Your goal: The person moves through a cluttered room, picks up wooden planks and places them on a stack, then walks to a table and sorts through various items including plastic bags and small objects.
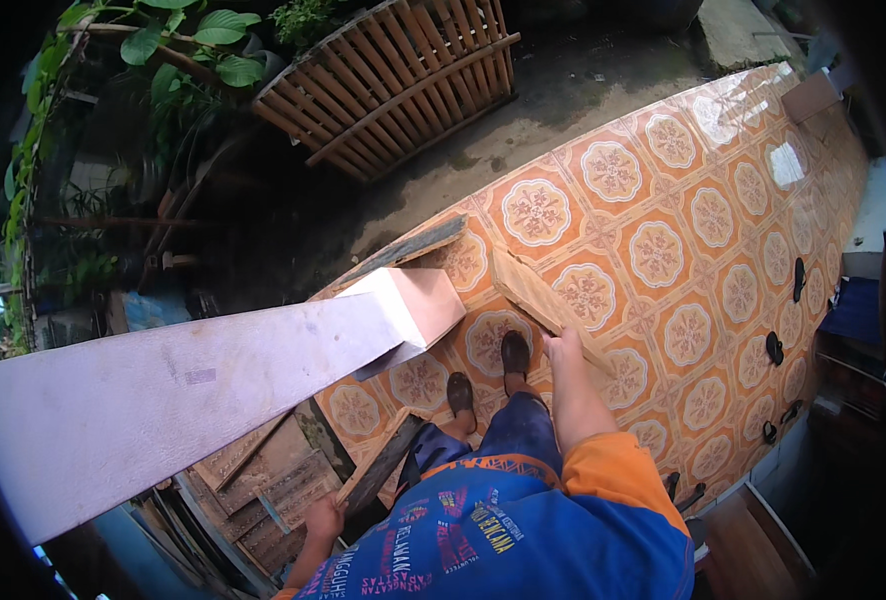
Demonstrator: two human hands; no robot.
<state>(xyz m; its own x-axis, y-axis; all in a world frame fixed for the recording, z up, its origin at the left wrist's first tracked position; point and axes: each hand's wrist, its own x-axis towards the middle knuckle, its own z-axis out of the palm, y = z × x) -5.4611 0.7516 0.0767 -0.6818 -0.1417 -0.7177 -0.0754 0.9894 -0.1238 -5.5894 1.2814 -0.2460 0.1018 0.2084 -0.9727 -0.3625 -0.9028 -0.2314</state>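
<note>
Gripping light-brown wooden plank (529, 293) in right hand (565, 346) | clutching dark weathered plank (381, 464) in left hand (324, 519), well apart | standing on patterned tile floor (683, 275)

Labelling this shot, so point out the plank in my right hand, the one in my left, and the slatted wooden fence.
Light wooden plank (533, 290), head view, on its pale face.
Dark wooden plank (384, 463), head view, on its dark face.
Slatted wooden fence (403, 105), head view, on a cross rail.
</note>
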